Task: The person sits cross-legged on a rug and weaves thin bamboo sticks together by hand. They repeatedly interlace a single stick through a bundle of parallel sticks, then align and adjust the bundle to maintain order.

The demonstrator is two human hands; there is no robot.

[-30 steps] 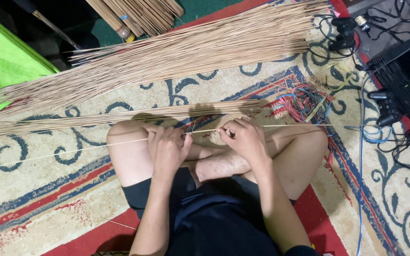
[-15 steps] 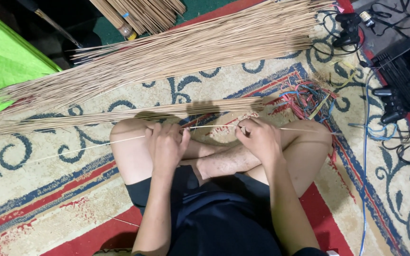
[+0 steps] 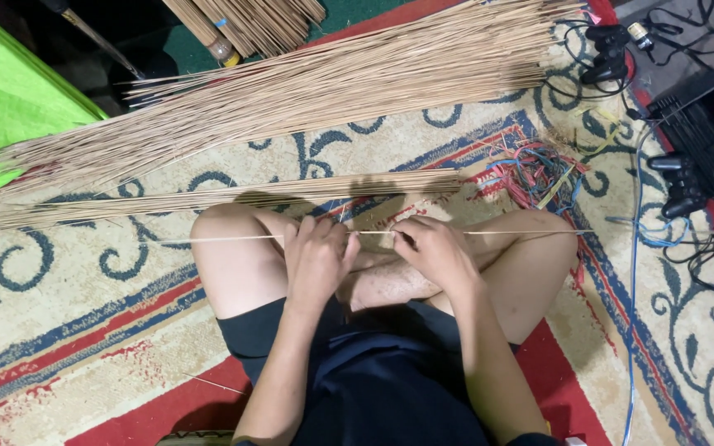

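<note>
I sit cross-legged on a patterned rug (image 3: pixel 84 347). My left hand (image 3: pixel 317 258) and my right hand (image 3: pixel 433 249) both pinch one long thin tan stick (image 3: pixel 225 238) that lies level across my knees, its ends reaching past both legs. The hands are about a hand's width apart along it. Just beyond my knees lies a small flat bundle of similar sticks (image 3: pixel 233 195). Farther off, a big loose pile of sticks (image 3: pixel 332 78) stretches across the rug.
A bright green sheet (image 3: pixel 2 116) lies at the far left. Tied stick bundles (image 3: pixel 241 21) sit at the top. Coloured string scraps (image 3: pixel 539 169) lie by my right knee. Black electronics, controllers and cables (image 3: pixel 687 132) crowd the right side.
The single stick has slid to the right through my hands, and both hands have shifted slightly along it. The camera view has moved a little.
</note>
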